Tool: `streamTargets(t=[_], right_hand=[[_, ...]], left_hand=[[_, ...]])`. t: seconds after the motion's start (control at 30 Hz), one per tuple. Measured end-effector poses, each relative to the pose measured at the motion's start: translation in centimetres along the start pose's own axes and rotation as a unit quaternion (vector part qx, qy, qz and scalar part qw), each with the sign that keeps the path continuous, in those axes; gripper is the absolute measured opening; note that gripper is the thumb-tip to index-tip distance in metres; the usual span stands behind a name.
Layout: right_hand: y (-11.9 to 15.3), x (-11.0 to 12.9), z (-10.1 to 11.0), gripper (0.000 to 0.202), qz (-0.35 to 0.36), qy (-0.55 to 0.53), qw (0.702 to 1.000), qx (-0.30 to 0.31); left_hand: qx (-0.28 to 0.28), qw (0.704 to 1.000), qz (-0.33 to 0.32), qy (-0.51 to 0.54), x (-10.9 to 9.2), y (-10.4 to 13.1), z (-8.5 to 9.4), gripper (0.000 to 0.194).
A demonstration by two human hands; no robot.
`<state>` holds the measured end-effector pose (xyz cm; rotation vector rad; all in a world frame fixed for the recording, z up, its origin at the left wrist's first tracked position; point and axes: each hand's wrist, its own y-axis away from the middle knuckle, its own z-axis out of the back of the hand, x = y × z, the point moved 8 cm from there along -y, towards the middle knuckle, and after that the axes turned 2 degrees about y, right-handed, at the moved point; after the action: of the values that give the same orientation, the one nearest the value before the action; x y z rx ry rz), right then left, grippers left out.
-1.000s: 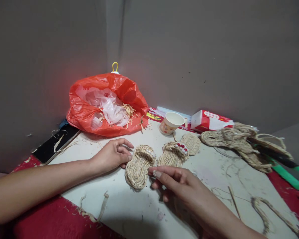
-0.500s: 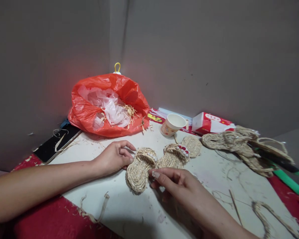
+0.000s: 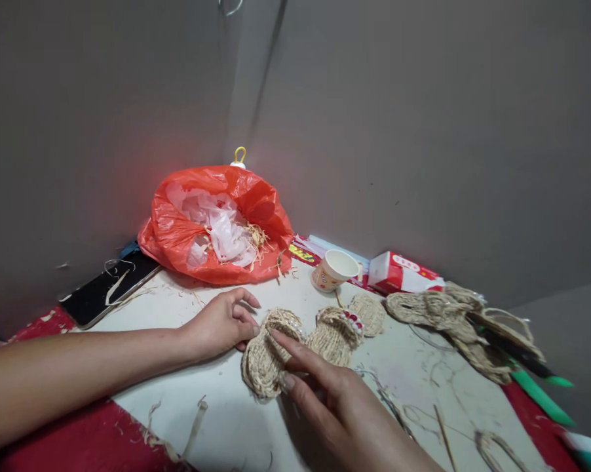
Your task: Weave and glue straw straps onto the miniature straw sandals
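Observation:
A small woven straw slipper (image 3: 265,367) with clear beads on its strap lies on the white board in front of me. My left hand (image 3: 221,324) rests at its left side, fingers loosely curled and apart, the thumb tip at the slipper's edge. From the right, my right hand (image 3: 325,400) reaches over it. Its index finger is stretched onto the slipper near the strap, and the thumb is at the right edge. Close by on the right lies a second straw slipper (image 3: 329,337) with red and white beads, and behind it a flat straw sole (image 3: 367,314).
A red plastic bag (image 3: 177,255) with scraps stands at the back, a phone (image 3: 109,288) to its left. Behind the slippers are a paper cup (image 3: 337,270) and a red-white box (image 3: 401,272). More straw pieces (image 3: 443,318), green-handled scissors (image 3: 512,344) and braided cord (image 3: 495,449) lie right.
My right hand has moved in over the slipper, its index finger now extended onto it near the strap. The left hand stays at the slipper's left edge. The view has shifted slightly.

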<state>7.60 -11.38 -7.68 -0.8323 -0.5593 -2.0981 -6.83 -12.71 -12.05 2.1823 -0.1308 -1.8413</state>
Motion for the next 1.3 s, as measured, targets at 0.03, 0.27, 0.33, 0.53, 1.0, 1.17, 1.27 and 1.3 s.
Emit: streamTargets(t=[0.03,0.27,0.33,0.53,1.0,1.17,1.27,1.3], right_hand=[[0.0,0.3,-0.1,0.049,0.014,0.029,0.999,0.006],[-0.5,1.4,-0.6,0.052,0.007,0.188,0.982,0.034],[-0.6,1.5,-0.6,0.052,0.006,0.217,0.975,0.039],[-0.8,1.8,-0.8,0.056,0.015,0.235,0.971,0.046],[1.6,0.1,3.0,0.049,-0.051,0.082,0.995,-0.034],[4.7,-0.5,8.7,0.032,-0.084,0.034,0.983,-0.161],[8.2,-1.3,13.5,0.032,-0.110,0.037,0.952,-0.282],[9.5,-1.7,15.0,0.034,-0.123,0.044,0.938,-0.320]], left_hand=[[0.001,1.000,-0.001,0.003,0.0,0.0,0.0,0.030],[0.007,1.000,-0.007,0.011,0.1,0.0,0.0,0.031],[0.008,1.000,-0.010,0.011,0.1,-0.1,0.0,0.031],[0.011,1.000,-0.012,0.002,0.0,-0.1,-0.1,0.031],[0.012,1.000,-0.005,-0.027,-0.2,0.1,-0.3,0.028],[0.021,0.997,-0.014,-0.068,-0.5,0.2,-0.2,0.039],[0.023,0.994,-0.007,-0.102,-0.7,0.2,-0.2,0.040],[0.021,0.994,-0.002,-0.108,-0.8,0.1,-0.2,0.040]])
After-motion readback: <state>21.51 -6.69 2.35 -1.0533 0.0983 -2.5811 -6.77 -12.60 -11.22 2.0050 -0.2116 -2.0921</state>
